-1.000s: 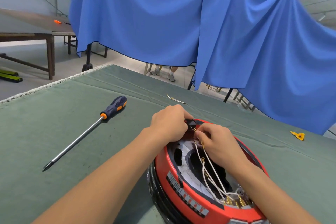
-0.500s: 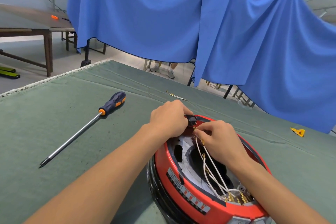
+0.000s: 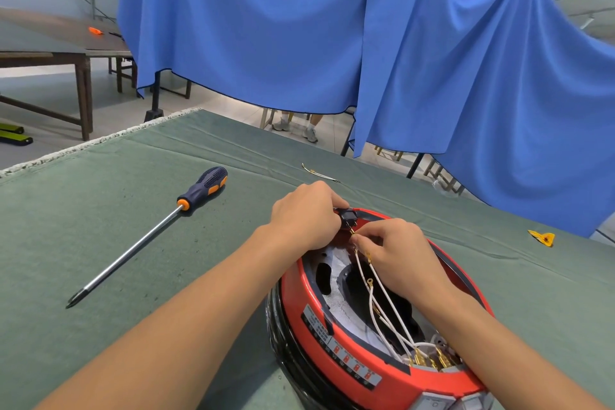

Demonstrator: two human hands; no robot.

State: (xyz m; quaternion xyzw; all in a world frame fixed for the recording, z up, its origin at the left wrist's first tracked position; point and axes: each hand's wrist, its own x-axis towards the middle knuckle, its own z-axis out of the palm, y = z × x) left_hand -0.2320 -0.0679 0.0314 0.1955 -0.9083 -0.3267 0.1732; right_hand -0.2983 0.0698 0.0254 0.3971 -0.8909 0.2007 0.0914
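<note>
Black switch (image 3: 346, 218) pinched in left hand (image 3: 304, 215) grip, right hand (image 3: 396, 253) pinching white wire (image 3: 382, 287) — just below it

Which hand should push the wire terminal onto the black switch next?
Right, probably. The right hand pinches the terminal of a white wire beside the black switch; the left hand grips that switch, steadying it over the red housing.

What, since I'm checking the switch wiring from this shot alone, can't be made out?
Head view, the only one:
- Fingertips of the left hand on the black switch: hidden behind that hand's own knuckles.
- Terminal of the white wire pinched by the right hand: too small to tell whether it is seated.
- Near side of the red housing: cut off by the bottom edge.
- Rating label: print too small to read.
</note>
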